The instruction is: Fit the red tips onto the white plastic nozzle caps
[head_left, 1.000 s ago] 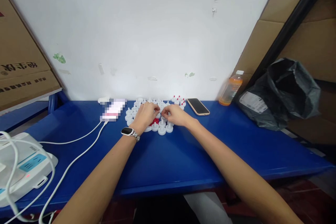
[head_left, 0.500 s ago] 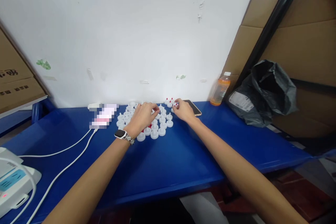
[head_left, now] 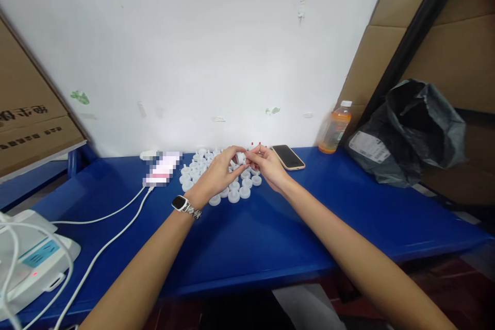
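Several small white round caps (head_left: 234, 195) lie grouped on the blue table (head_left: 270, 237) near the wall. My left hand (head_left: 219, 172), with a watch on its wrist, is raised just above them and pinches one white cap (head_left: 241, 158) at its fingertips. My right hand (head_left: 266, 165) meets it from the right, fingers pinched against the same cap; a tiny piece may be in them but I cannot make it out. A few small red-tipped pieces (head_left: 255, 143) show behind the hands.
A phone (head_left: 288, 157) lies face up right of the caps. An orange drink bottle (head_left: 336, 128) and a black plastic bag (head_left: 413, 134) stand at the right. A blurred device (head_left: 161, 171) with white cables lies left; a white power strip (head_left: 31, 260) sits at the near left. Cardboard boxes (head_left: 27, 113) flank the table.
My right hand came back from the red-tipped pieces by the phone to meet my left hand. My left hand lifted off the pile with a white cap pinched in it.
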Action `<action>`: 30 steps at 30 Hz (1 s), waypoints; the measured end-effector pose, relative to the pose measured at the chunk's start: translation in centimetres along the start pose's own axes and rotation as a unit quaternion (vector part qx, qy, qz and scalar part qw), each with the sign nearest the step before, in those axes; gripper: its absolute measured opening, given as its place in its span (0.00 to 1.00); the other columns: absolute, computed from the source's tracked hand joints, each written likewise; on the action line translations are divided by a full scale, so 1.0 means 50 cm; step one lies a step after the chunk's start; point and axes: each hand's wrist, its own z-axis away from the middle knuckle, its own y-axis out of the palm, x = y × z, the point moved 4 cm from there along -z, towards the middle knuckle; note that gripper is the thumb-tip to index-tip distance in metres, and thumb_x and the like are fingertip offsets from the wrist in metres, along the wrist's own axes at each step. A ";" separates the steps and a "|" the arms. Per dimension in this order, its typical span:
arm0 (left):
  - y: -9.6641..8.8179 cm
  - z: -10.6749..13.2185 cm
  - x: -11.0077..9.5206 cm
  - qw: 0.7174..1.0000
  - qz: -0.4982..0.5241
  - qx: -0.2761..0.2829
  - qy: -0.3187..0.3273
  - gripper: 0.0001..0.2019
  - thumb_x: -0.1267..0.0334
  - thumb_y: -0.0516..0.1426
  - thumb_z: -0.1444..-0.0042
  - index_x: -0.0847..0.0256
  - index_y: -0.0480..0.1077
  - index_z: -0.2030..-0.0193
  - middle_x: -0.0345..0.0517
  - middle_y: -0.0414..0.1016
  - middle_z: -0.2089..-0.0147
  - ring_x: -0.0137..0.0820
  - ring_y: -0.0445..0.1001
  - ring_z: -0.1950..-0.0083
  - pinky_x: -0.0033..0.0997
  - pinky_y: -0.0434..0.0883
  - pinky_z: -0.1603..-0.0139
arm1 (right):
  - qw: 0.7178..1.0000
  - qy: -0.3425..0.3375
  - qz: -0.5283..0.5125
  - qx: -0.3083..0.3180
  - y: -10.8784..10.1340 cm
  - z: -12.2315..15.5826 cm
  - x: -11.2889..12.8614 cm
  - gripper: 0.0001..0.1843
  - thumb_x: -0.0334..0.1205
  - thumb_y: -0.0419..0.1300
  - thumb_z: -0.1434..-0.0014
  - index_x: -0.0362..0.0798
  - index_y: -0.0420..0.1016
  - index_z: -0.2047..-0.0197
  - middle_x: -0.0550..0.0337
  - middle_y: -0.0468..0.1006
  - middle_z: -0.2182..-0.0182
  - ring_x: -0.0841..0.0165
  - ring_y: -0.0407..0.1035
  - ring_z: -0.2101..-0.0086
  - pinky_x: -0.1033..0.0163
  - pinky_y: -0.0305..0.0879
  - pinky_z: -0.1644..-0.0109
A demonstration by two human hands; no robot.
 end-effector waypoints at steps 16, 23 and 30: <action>-0.101 0.073 0.050 0.987 0.108 -0.101 -0.065 0.17 0.48 0.52 0.35 0.59 0.68 0.51 0.39 0.70 0.70 0.28 0.70 0.68 0.28 0.67 0.64 | 0.993 -0.043 0.090 0.059 0.127 -0.006 0.002 0.28 0.66 0.52 0.40 0.50 0.57 0.75 0.67 0.55 0.80 0.72 0.50 0.78 0.64 0.49 0.73; -0.117 0.081 0.098 0.977 0.155 -0.073 -0.126 0.16 0.49 0.54 0.36 0.59 0.70 0.53 0.43 0.73 0.65 0.29 0.72 0.63 0.27 0.67 0.64 | 0.920 -0.123 0.362 0.085 0.115 0.004 0.001 0.18 0.48 0.52 0.34 0.47 0.70 0.72 0.62 0.70 0.76 0.70 0.62 0.72 0.63 0.56 0.65; -0.097 0.090 0.081 0.980 0.152 0.041 -0.123 0.17 0.52 0.62 0.44 0.58 0.69 0.53 0.45 0.78 0.59 0.31 0.75 0.61 0.30 0.69 0.62 | 0.957 -0.119 0.242 0.103 0.130 0.031 0.001 0.15 0.49 0.56 0.36 0.48 0.73 0.54 0.62 0.75 0.71 0.70 0.65 0.72 0.64 0.60 0.66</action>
